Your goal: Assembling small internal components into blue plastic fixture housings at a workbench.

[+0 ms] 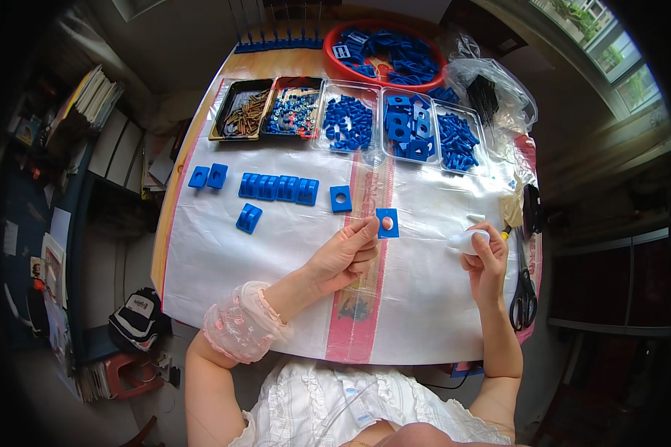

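Left hand (347, 253) pinches a square blue plate (387, 223) with a centre hole, upright above the table's (201, 246) middle; right hand (484, 261), closed around a small white bottle (467, 240), sits just beside it, toward the right edge.

Bare sheet (276, 261) lies open below the blue blocks (278, 187); trays (348, 119) crowd the far edge

Trays (348, 119) are sitting along my surface's (276, 246) far edge, a basin (384, 54) behind them, scissors (524, 287) lying at the right edge.
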{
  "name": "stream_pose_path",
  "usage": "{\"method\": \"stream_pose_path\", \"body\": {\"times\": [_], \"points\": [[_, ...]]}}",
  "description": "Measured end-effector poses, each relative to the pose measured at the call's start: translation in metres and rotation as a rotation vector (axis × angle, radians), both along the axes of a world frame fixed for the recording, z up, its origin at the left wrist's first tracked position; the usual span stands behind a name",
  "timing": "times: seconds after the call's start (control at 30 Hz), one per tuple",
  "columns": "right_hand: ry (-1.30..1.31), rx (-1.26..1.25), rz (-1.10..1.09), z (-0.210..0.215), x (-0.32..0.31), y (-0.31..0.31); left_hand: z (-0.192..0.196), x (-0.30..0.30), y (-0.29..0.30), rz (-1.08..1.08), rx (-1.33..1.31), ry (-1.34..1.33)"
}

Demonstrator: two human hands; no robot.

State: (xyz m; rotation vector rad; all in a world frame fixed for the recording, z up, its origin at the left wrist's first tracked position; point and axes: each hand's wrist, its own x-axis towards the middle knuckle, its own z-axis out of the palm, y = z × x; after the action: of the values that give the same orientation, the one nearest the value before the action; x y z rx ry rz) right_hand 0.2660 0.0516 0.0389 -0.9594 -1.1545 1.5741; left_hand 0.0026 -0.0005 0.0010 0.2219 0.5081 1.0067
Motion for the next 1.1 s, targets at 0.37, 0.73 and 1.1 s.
{"method": "stream_pose_path", "body": {"times": [0.37, 0.73, 1.1], "points": [[0.000, -0.001, 0.008, 0.0005, -0.0003, 0.0001, 0.0005, 0.0003, 0.0001, -0.003, 0.003, 0.005], [-0.002, 0.007, -0.003, -0.0003, 0.0000, 0.0000, 0.0020, 0.0002, 0.0002, -0.003, 0.000, 0.013], [-0.007, 0.010, 0.000, -0.0002, 0.0002, -0.0001, 0.0013, 0.0001, 0.0002, -0.002, 0.000, 0.015]]}}
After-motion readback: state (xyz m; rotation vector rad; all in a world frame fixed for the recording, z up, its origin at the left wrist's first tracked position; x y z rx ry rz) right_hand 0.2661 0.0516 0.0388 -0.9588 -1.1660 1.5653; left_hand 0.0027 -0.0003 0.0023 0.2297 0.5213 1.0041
